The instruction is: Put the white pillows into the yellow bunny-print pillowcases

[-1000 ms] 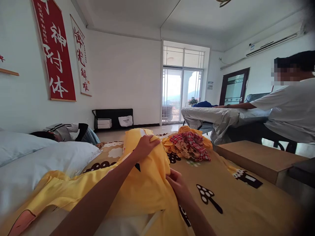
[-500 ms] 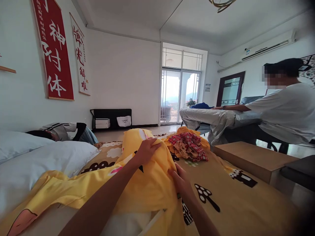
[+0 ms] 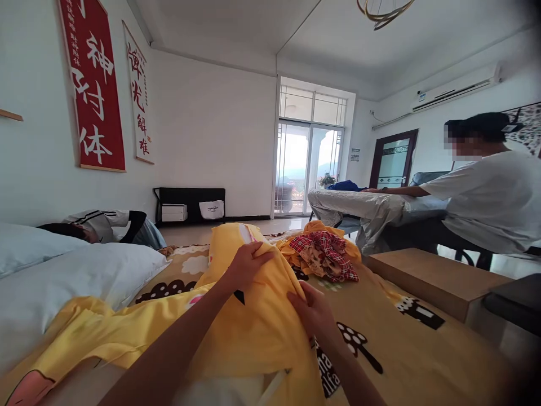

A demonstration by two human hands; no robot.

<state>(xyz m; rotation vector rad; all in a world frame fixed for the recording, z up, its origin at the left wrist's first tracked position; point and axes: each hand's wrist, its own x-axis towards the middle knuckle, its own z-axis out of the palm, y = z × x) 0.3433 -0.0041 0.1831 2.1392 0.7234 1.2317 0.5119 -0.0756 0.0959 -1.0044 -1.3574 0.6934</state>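
Two hands on one yellow cover (image 3: 257, 332), which lies heaped over the bed (image 3: 422, 361) in front of the wearer. Left hand (image 3: 247, 265) grips a raised fold near the top of the heap, fingers curled over it. Right hand (image 3: 315, 310) pinches the cloth lower down and to the right, thumb on top. Pile of clothes (image 3: 325, 254), plaid among it, sits just beyond the hands. White pillows (image 3: 71, 282) to the left. Wooden table (image 3: 435, 279) to the right. Another person (image 3: 486, 197) in a white shirt sits well apart, arm out over grey fabric (image 3: 363, 206).
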